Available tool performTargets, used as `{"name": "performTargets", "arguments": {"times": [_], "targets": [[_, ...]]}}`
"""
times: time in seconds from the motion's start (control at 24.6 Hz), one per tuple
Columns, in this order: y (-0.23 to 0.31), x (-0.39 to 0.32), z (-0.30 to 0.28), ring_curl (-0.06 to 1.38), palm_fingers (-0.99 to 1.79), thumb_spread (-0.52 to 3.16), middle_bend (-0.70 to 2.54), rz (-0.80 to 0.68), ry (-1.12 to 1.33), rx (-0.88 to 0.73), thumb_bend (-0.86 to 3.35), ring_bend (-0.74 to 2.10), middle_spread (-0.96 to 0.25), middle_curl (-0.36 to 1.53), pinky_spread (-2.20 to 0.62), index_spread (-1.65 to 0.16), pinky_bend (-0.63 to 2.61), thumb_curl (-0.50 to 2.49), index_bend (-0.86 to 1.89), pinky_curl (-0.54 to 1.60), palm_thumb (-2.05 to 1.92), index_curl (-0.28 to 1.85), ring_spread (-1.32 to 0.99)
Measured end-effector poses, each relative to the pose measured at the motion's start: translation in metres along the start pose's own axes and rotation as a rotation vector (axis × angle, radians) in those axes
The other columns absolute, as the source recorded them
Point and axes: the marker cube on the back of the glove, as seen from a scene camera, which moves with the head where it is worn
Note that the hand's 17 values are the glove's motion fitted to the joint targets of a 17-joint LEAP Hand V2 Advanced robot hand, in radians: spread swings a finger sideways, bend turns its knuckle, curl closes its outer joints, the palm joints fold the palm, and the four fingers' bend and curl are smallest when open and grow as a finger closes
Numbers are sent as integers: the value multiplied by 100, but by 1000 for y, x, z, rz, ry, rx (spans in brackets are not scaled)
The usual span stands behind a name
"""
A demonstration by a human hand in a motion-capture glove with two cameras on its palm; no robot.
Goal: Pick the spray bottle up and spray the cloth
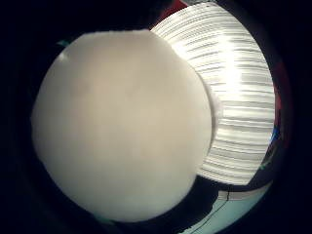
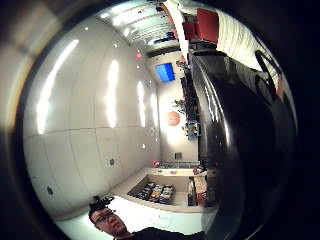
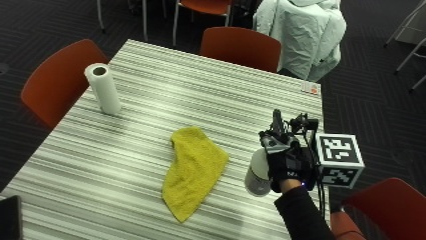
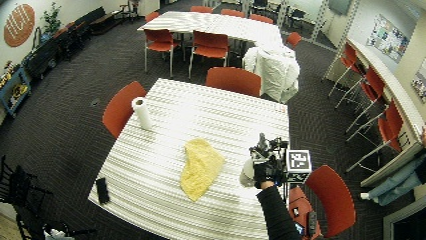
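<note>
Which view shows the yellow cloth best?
The outside view: the cloth lies whole on the striped table, beside the right hand gripping the bottle. The wide outside view shows it smaller; neither palm view shows it.

Yellow cloth (image 3: 193, 170), white bottle (image 3: 257, 175) with black head, white paper roll (image 3: 103, 88), grey-and-white striped desk (image 3: 166, 90), orange-red chairs (image 3: 241, 47).

I am in a canteen or office break room. My striped counter (image 4: 200, 125) has orange chairs (image 4: 233, 80) set around it, and a second striped table (image 4: 213, 22) with matching chairs stands farther back on dark carpet (image 4: 80, 115). More orange chairs line a long ledge along one wall (image 4: 383, 85). A round orange sign (image 4: 21, 22) hangs on another wall beside a potted plant (image 4: 52, 17).
</note>
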Motion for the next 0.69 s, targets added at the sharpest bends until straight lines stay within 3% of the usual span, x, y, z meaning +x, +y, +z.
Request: {"name": "performTargets", "arguments": {"times": [0.45, 0.69], "targets": [[-4, -25, 71, 48, 94, 85, 55, -4, -2, -191, 5, 54, -3, 56, 5, -11, 13, 73, 43, 21, 124, 56, -11], [-17, -19, 84, 49, 95, 83, 55, 59, 6, -213, 4, 54, -3, 57, 5, -11, 12, 74, 42, 21, 124, 57, -11]]}}
